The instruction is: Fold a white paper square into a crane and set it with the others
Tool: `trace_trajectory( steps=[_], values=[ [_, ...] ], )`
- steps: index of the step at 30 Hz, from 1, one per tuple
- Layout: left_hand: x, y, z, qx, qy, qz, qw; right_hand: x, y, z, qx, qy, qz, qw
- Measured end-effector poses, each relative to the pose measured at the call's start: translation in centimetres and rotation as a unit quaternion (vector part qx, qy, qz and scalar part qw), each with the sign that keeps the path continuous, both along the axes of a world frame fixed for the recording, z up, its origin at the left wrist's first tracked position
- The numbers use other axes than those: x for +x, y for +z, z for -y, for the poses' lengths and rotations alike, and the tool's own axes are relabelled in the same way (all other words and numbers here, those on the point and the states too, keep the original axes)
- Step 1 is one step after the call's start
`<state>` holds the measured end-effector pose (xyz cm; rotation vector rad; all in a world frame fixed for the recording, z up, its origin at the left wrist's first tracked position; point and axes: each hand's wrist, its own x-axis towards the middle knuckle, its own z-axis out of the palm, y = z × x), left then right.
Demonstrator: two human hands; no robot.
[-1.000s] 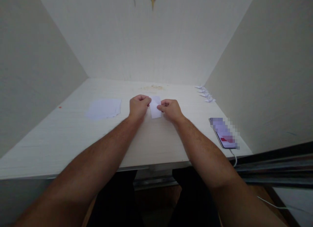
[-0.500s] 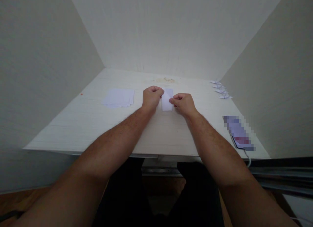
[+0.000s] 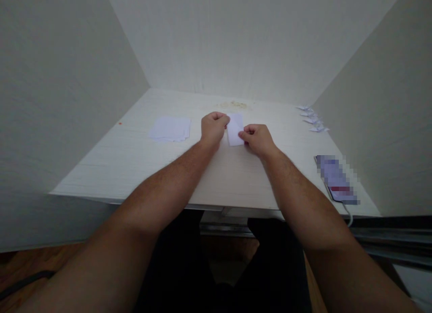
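Observation:
A narrow white piece of paper (image 3: pixel 235 131), seemingly folded, is between my hands over the middle of the white table. My left hand (image 3: pixel 215 126) pinches its upper left edge between thumb and finger. Lower on the right edge, my right hand (image 3: pixel 258 137) grips it the same way. To the left lies a stack of white paper sheets (image 3: pixel 170 127), slightly uneven at its edges. Several small folded paper pieces (image 3: pixel 313 120) with pointed ends sit in a row at the far right.
A phone (image 3: pixel 337 180), its screen blurred out, lies at the table's right side with a white cable (image 3: pixel 349 217) running over the front edge. Walls enclose the table (image 3: pixel 135 169) at the back, left and right. A tan stain (image 3: pixel 238 105) marks the back.
The camera view has shifted a little, so everything on the table appears slightly farther right and higher. Both hands keep their pinch on the paper, which looks slightly more tilted.

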<state>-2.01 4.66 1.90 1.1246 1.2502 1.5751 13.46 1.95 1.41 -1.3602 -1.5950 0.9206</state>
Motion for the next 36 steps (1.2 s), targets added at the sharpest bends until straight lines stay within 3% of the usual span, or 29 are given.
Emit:
trace_trajectory(
  steps=[10, 19, 26, 32, 36],
  values=[
    [-0.2, 0.3, 0.0, 0.000, 0.014, 0.019, 1.000, 0.1, -0.4, -0.3, 0.036, 0.019, 0.042, 0.998],
    [-0.4, 0.6, -0.1, -0.032, 0.019, 0.045, 0.998, 0.3, 0.4, 0.1, 0.006, 0.010, 0.051, 0.999],
    [-0.4, 0.7, 0.3, -0.036, -0.034, 0.059, 0.997, 0.2, 0.2, 0.0, 0.077, -0.008, 0.027, 0.997],
    [0.1, 0.7, 0.9, -0.047, -0.073, 0.053, 0.995, -0.1, 0.2, -0.2, 0.081, -0.035, -0.003, 0.996],
    [0.0, 0.8, 0.9, -0.049, -0.140, 0.097, 0.984, -0.1, 0.5, -0.1, 0.093, -0.042, -0.028, 0.994]
  ],
)
